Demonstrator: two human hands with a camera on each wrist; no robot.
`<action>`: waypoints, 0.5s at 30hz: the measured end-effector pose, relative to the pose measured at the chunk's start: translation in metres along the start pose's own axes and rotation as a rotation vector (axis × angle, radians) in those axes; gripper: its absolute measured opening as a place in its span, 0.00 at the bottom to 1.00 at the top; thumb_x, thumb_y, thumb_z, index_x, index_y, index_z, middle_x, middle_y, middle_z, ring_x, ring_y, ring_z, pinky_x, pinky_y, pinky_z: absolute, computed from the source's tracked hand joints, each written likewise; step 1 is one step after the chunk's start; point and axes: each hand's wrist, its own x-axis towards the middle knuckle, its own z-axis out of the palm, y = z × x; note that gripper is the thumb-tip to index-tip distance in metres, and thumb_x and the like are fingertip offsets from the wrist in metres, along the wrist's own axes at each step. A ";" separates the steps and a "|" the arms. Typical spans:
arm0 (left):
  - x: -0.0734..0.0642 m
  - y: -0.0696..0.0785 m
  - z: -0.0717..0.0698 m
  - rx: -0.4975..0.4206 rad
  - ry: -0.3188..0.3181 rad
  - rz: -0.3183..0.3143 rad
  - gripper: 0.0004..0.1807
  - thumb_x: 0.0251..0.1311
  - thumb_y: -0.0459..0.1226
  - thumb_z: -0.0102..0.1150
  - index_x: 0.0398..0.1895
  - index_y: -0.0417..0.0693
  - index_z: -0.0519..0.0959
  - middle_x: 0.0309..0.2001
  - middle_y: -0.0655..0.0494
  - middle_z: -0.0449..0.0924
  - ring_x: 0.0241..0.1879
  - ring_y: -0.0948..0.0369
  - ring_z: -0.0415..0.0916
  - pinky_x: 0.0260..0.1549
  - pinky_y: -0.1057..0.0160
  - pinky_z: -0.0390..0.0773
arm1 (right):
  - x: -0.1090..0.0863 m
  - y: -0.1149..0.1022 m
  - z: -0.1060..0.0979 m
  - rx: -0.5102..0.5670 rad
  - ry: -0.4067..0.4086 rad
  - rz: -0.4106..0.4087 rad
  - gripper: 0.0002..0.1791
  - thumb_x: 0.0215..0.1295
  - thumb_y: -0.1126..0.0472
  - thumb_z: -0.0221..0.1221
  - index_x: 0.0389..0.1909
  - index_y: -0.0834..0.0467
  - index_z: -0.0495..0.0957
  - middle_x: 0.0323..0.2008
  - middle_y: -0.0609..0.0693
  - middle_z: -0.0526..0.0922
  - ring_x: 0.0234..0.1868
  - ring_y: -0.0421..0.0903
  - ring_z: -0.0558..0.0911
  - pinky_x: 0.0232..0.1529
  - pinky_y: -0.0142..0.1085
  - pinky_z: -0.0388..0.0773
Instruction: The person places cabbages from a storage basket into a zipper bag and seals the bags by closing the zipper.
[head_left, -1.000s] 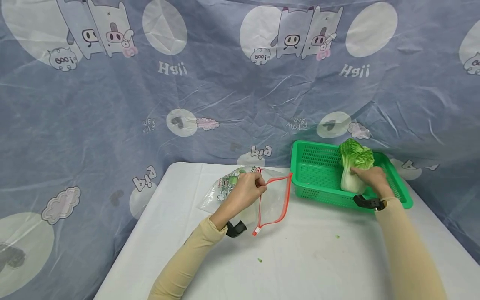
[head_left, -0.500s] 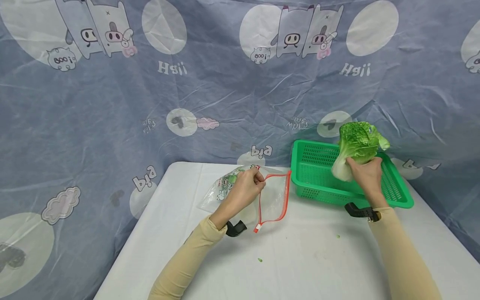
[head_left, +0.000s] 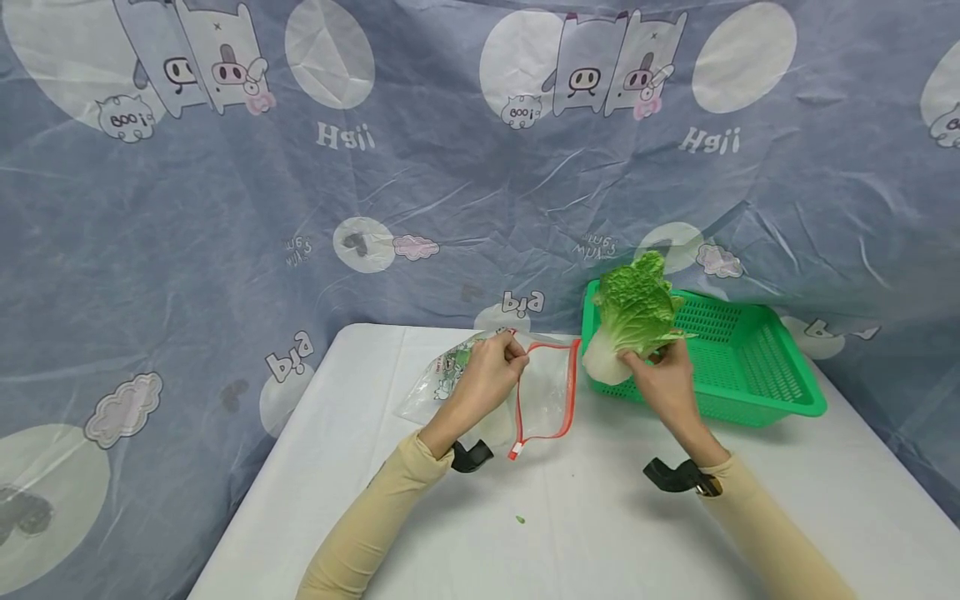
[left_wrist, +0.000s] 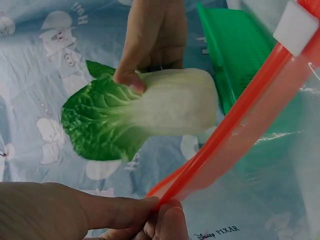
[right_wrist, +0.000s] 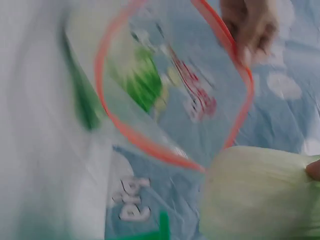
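My left hand pinches the red zip edge of a clear plastic zip bag, whose mouth gapes toward the right. In the left wrist view, thumb and fingers close on that red edge. My right hand grips a Chinese cabbage with its white base pointing left and down. It hangs over the left end of the green basket, just right of the bag mouth. Through the bag in the right wrist view shows a blurred green leafy shape; whether it is printed or inside is unclear.
The green plastic basket stands at the table's back right. A small green leaf scrap lies on the white table. A blue-grey patterned sheet hangs behind.
My right hand has lifted the Chinese cabbage out of the basket and carried it left toward the bag mouth. The left hand stays nearly still, and the bag edge shifts slightly.
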 end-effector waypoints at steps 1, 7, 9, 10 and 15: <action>0.000 0.000 0.000 0.000 0.003 -0.003 0.03 0.61 0.31 0.60 0.29 0.43 0.79 0.23 0.55 0.80 0.21 0.65 0.73 0.21 0.70 0.71 | -0.006 -0.001 0.006 0.022 -0.029 -0.006 0.32 0.60 0.66 0.63 0.65 0.61 0.62 0.51 0.50 0.73 0.43 0.27 0.73 0.42 0.19 0.71; 0.000 0.001 -0.002 0.013 0.013 -0.016 0.04 0.62 0.32 0.58 0.30 0.44 0.79 0.25 0.55 0.80 0.22 0.65 0.74 0.21 0.70 0.71 | -0.044 -0.015 0.031 0.086 -0.207 -0.042 0.31 0.59 0.71 0.63 0.63 0.67 0.64 0.56 0.61 0.74 0.47 0.22 0.72 0.48 0.19 0.71; 0.000 0.001 -0.002 0.014 0.013 -0.012 0.04 0.62 0.32 0.57 0.30 0.44 0.78 0.25 0.55 0.80 0.22 0.65 0.73 0.21 0.70 0.71 | -0.055 -0.021 0.036 0.098 -0.250 -0.065 0.30 0.59 0.72 0.63 0.62 0.68 0.65 0.55 0.63 0.74 0.46 0.22 0.73 0.48 0.21 0.72; 0.000 0.001 -0.003 0.014 0.015 -0.009 0.04 0.62 0.31 0.57 0.30 0.44 0.78 0.25 0.55 0.80 0.22 0.65 0.73 0.21 0.70 0.71 | -0.059 -0.023 0.038 0.110 -0.270 -0.075 0.28 0.58 0.73 0.62 0.60 0.69 0.66 0.54 0.63 0.75 0.46 0.22 0.74 0.49 0.23 0.72; -0.001 0.001 -0.004 0.006 0.018 0.001 0.03 0.62 0.30 0.57 0.30 0.43 0.78 0.25 0.54 0.80 0.20 0.65 0.72 0.20 0.71 0.70 | -0.071 -0.024 0.044 0.086 -0.350 -0.095 0.26 0.58 0.72 0.62 0.58 0.69 0.68 0.52 0.62 0.78 0.46 0.23 0.75 0.49 0.29 0.76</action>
